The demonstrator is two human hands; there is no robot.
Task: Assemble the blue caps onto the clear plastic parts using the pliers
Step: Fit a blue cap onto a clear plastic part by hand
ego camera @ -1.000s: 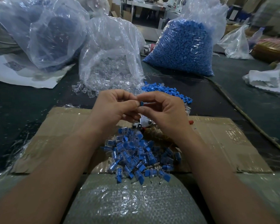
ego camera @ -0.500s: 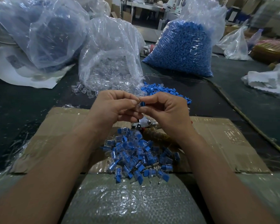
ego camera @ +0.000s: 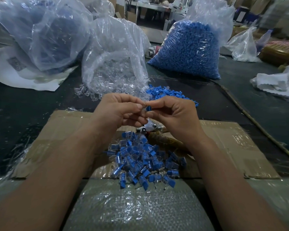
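Head view, centre frame: pinching a blue cap between left hand and right hand fingertips just above the pliers, cannot make out any clear part; should seat it square by feel before squeezing

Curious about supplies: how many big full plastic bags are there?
3: left bag, middle bag of clear parts, right bag of blue caps; more may be hidden.

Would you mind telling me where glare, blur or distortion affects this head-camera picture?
Head view: glare streaks the clear plastic bag of transparent parts; blur smears the right background; wide-angle distortion bows the edges; the small blue cap looks fairly sharp.
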